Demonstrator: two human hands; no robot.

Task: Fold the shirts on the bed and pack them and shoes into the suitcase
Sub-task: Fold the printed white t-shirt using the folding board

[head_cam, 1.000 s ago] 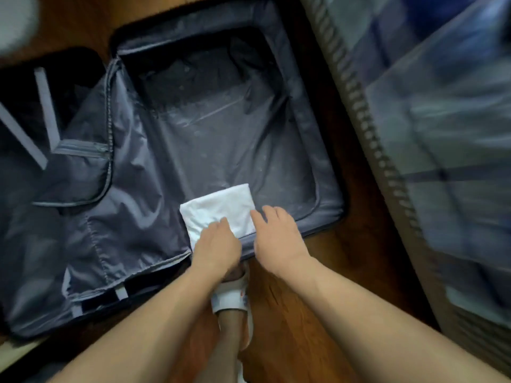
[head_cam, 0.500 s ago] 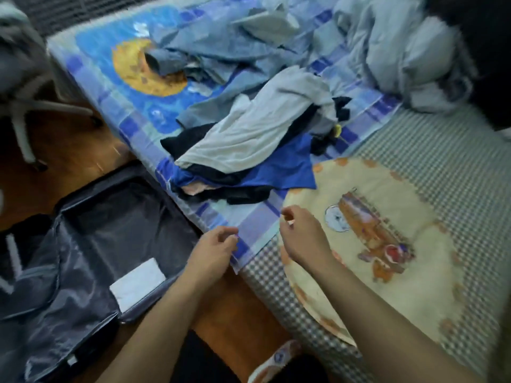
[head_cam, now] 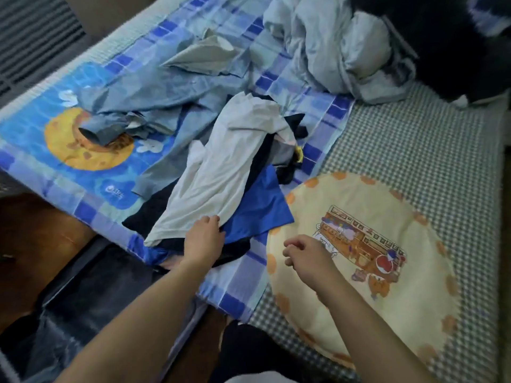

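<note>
A heap of shirts lies on the bed: a light grey shirt [head_cam: 221,172] on top, a bright blue shirt [head_cam: 262,205] and a black garment [head_cam: 149,214] beneath it, and a denim shirt [head_cam: 154,92] farther back. My left hand [head_cam: 203,240] rests on the near end of the heap, its fingers curled at the grey shirt's hem. My right hand [head_cam: 307,254] hovers loosely curled over a round yellow cushion [head_cam: 387,313], holding nothing. The open suitcase [head_cam: 91,288] lies on the floor at lower left, its inside mostly hidden by my arm.
A blue checked sheet with a moon print [head_cam: 83,139] covers the bed's left part; grey gingham mattress [head_cam: 414,150] shows on the right. A crumpled pale blue blanket [head_cam: 337,51] sits at the back. Wooden floor [head_cam: 30,239] lies beside the suitcase.
My view has swung from the suitcase, with a folded white shirt in it, up to the bed. Both hands left that shirt; my left hand has reached the pile.
</note>
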